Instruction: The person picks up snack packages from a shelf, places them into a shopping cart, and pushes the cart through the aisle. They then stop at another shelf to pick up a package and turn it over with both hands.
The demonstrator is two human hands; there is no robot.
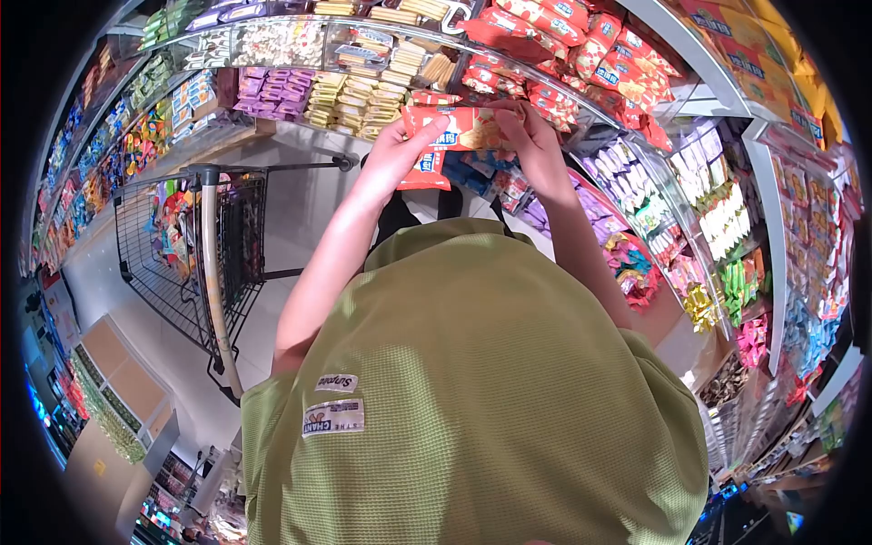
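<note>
My left hand (397, 153) grips the left end of a red snack packet (463, 132) with blue and white lettering, its thumb across the front. At the packet's other end, my right hand (530, 138) pinches the corner between thumb and fingers. The packet lies stretched level between both hands, in front of the shelves. A second red packet (424, 173) hangs below the first, close under my left hand; whether my fingers hold it too is hard to see. Similar red packets (627, 73) fill the shelf bin beyond my right hand.
To my left stands a black wire shopping cart (150, 222) with colourful packets inside. Curved shelves with clear fronts surround me, holding purple packets (272, 91), yellow packets (350, 98) and white packets (727, 218). A blue-labelled orange display (754, 54) rises at the upper right.
</note>
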